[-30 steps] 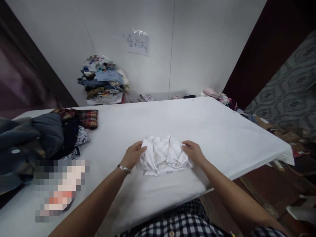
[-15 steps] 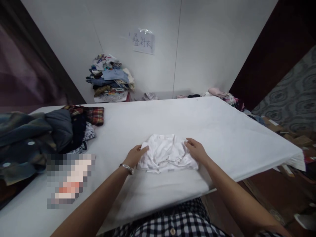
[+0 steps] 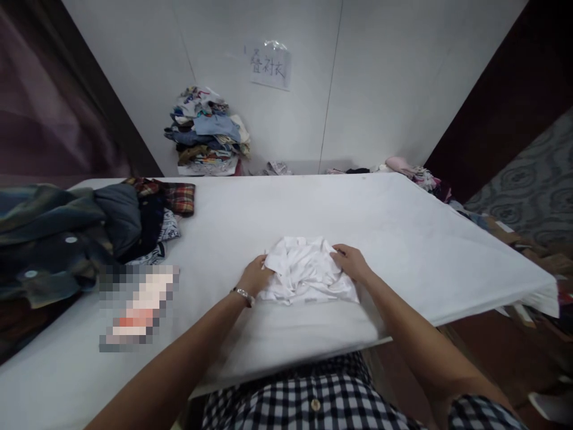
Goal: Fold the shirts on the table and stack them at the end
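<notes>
The white shirt (image 3: 307,272) sits in a small bunched pile in the middle of the frame, near the front edge of the table (image 3: 403,239). It is still wrinkly on top, w/ lots of little bumps.

The left hand (image 3: 256,276) is on the left side of the pile, fingers tucked at the cloth edge. The right hand (image 3: 351,263) is on the right side, fingers lying on the cloth. Hands are apart, one each side, both touching the shirt. I can't tell if they pinch it tight or just press.

How to do this bit well, I think:
- Keep both hands low & flat so the pile doesn't pop open.
- Push the sides in evenly, same from left & right, so it ends up square, not lopsided.
- Rub the top flat from the middle out to get the bumps down.
- Don't drag it toward the body; the table edge is close & the shirt could slip off.

Other stuff: a dark clothes heap (image 3: 89,233) fills the left of the frame, well apart from the shirt. A folded stack (image 3: 208,134) sits upper middle-left by the wall, under a paper sign (image 3: 270,63). More clothes (image 3: 407,170) lie at the upper right past the table's far corner. A wrist band (image 3: 244,294) is on the left arm.
</notes>
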Motion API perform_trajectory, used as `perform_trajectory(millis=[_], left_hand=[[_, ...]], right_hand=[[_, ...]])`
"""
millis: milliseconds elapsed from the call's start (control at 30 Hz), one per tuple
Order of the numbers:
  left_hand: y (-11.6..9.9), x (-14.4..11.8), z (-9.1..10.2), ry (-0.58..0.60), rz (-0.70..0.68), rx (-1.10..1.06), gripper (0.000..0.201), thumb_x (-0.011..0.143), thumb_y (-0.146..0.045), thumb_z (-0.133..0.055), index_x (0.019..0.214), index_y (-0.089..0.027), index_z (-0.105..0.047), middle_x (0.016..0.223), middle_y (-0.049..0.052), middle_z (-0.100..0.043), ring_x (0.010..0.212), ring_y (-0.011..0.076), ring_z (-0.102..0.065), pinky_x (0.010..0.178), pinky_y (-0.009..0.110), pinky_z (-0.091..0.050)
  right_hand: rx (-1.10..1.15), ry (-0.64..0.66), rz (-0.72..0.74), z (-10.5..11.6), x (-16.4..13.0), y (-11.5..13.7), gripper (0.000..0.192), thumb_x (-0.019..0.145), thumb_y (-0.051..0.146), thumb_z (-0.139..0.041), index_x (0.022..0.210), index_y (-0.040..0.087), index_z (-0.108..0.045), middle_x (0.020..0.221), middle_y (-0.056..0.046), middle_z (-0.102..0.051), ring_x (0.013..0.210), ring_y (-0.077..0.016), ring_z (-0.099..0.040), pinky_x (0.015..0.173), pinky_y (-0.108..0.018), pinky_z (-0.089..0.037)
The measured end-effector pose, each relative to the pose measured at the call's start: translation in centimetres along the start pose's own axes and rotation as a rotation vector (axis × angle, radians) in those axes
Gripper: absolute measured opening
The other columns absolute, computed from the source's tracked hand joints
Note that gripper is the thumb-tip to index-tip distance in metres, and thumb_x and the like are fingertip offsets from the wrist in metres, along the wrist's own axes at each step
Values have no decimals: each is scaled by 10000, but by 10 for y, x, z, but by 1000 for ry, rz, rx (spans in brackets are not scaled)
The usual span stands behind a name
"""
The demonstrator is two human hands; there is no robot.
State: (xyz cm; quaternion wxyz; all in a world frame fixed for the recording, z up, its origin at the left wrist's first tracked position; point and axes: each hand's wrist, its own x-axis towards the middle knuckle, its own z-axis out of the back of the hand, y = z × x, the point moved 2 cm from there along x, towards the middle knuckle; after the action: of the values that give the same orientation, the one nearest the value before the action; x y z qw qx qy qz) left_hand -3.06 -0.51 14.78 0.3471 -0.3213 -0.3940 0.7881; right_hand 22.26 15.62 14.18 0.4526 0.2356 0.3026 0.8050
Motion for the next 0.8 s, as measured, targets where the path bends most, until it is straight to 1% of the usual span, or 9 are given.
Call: perform_trajectory(millis=[100,167,200,300,400,533,633,733,800], left_hand=[[5,-7,15,-65,-75,75,481,750,-318,-587,1204,-167,-537,1107,91,-660,828,189,-638,682,291,-502],[2,-17,25,-165,-235,180,453,788,-283,-529,1228,-174,-513,1152,88,-623,821,173,-616,670,292,-498],[-1,-24,27,-208,-339,231,406,806,-259,-501,1204,-180,-528,1144,80,-616,835,170,-606,687,297,-498],[-11,-47,17,-206,-653,361,253,853,-276,-498,1070,-191,-595,1048,66,-629,916,187,-587,800,336,-488],[-14,-63,-8,-68,-858,528,245,845,-357,-576,1023,-196,-624,1027,73,-649,967,222,-571,833,382,-464],[-8,-67,-30,120,-905,616,223,871,-336,-555,1039,-211,-634,1040,56,-671,969,220,-567,830,391,-447],[-5,-67,-29,191,-936,578,239,887,-323,-530,1080,-216,-623,1102,53,-664,1016,204,-564,880,378,-436],[-6,-72,-19,155,-953,598,337,870,-374,-558,1157,-199,-587,1193,79,-633,1090,221,-542,931,400,-416],[-8,-78,-15,136,-984,664,407,851,-378,-585,1212,-194,-551,1269,96,-589,1141,245,-509,965,432,-389]], right_hand=[[8,-136,25,7,-11,-3,322,823,365,-541,1048,180,-678,1004,-83,-697,881,-215,-633,776,-335,-487],[18,-237,136,14,-25,7,302,860,374,-520,1040,185,-671,1034,-91,-682,919,-214,-621,794,-341,-489],[27,-238,227,15,-33,15,284,875,372,-516,1037,195,-668,1036,-86,-678,937,-210,-614,810,-341,-487],[23,-93,500,10,-54,46,262,896,341,-536,1106,226,-643,1098,-84,-655,1024,-208,-581,883,-356,-466],[-106,95,657,-5,-63,65,237,892,261,-557,1106,236,-654,1134,-89,-640,1064,-225,-552,907,-395,-439],[-320,251,605,-22,-64,60,179,839,130,-586,921,224,-713,953,-63,-675,932,-218,-574,833,-395,-434],[-323,259,593,-21,-65,53,211,833,102,-566,936,217,-711,946,-64,-670,921,-209,-572,838,-389,-430],[-228,197,636,-9,-71,54,258,851,110,-525,1025,211,-687,1015,-83,-667,977,-222,-568,888,-415,-417],[-99,71,621,3,-79,55,276,859,142,-513,1077,215,-667,1069,-95,-660,1019,-237,-564,912,-436,-409]])
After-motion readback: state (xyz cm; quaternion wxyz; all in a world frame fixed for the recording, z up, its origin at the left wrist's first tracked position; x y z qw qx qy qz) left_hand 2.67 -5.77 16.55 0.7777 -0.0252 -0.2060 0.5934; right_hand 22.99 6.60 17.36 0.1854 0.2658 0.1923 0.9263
